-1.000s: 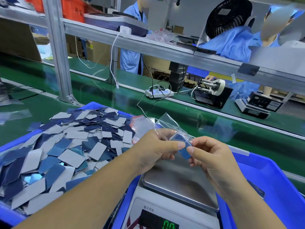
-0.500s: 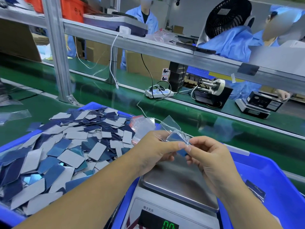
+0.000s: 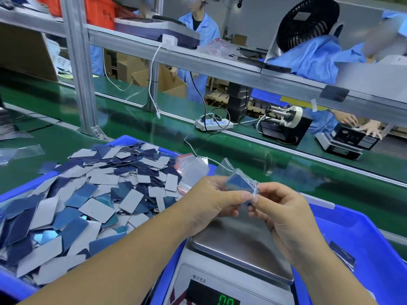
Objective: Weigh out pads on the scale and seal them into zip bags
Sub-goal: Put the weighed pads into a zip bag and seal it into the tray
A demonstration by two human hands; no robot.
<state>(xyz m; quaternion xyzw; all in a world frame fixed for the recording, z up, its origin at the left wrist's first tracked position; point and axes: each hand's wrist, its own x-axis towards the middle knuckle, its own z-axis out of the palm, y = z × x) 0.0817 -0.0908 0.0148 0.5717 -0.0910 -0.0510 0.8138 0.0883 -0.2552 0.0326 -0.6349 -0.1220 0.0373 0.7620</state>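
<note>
Both hands' fingers [image 3: 246, 196] pinch a zip bag [image 3: 239, 182] seemingly holding blue pads, beside a pad-heaped bin [image 3: 19, 289].

Pads [image 3: 97, 210] blue and grey; bins [image 3: 363, 234] blue; belt [image 3: 275, 159] green.

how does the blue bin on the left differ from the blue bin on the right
The blue plastic bin on the left is heaped with loose grey and blue rectangular pads; the blue plastic bin on the right shows mostly bare floor, with one filled clear bag visible. Both sit beside the steel-topped scale.
</note>
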